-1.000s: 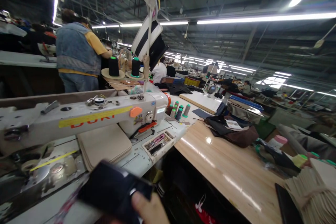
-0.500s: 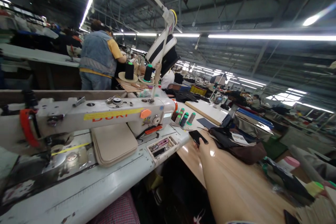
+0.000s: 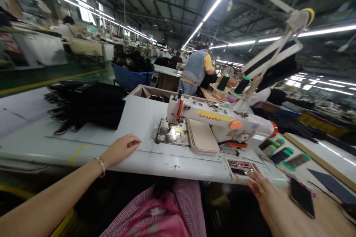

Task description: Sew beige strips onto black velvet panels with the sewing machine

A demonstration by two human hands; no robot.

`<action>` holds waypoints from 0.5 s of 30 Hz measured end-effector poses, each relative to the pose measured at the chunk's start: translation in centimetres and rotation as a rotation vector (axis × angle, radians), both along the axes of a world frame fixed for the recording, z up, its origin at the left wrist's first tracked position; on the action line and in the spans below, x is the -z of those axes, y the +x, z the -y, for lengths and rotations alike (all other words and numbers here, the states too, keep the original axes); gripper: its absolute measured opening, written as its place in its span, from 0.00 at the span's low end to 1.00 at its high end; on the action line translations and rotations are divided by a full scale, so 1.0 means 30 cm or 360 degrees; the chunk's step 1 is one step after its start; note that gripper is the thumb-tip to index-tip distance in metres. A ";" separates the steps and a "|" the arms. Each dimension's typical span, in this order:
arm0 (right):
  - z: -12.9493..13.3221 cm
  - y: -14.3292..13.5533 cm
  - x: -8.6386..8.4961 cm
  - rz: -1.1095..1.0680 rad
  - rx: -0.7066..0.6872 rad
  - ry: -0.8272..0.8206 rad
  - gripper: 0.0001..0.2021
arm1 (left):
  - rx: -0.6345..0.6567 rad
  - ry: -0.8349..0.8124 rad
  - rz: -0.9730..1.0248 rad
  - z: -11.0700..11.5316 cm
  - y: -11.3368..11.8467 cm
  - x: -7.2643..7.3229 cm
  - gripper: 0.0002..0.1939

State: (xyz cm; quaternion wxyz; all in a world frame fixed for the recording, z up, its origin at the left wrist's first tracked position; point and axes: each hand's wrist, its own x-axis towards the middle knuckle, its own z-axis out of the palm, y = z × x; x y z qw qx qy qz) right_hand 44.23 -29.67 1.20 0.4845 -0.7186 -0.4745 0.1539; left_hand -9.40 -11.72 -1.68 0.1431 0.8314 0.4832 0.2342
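My left hand [image 3: 121, 150] rests near the front edge of the pale sewing table [image 3: 105, 139], fingers loosely curled together and nothing visible in them. On the right, my right hand [image 3: 261, 189] is slightly blurred, its fingers apart at the corner of a small tool tray [image 3: 228, 162] set in the tabletop. Beside that wrist lies a black phone [image 3: 302, 196], free of the hand. Between the hands stands a white sewing machine [image 3: 222, 113]. A stack of beige rounded panels [image 3: 204, 137] lies by its needle area.
A pile of black fabric pieces [image 3: 89, 103] covers the table's left part. Thread cones [image 3: 297, 162] stand at the right. Behind the machine are a blue crate [image 3: 130, 76] and a person in a denim vest [image 3: 194, 68]. A lamp-like arm [image 3: 297, 22] hangs at upper right.
The view has swung left, bringing my left hand and the black pile into sight. My right hand has let go of the phone and moved toward the tool tray.
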 end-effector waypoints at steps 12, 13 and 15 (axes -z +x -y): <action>-0.370 -0.583 -0.002 0.1718 -0.1981 -0.0215 0.52 | 0.0084 0.0276 -0.0311 -0.055 -0.057 0.051 0.23; -0.396 -0.581 0.022 0.1765 -0.1974 -0.0162 0.53 | 0.0063 0.0303 -0.0327 -0.052 -0.056 0.053 0.24; -0.435 -0.573 0.083 0.1868 -0.1918 0.0063 0.48 | 0.0040 0.0364 -0.0361 -0.046 -0.054 0.058 0.25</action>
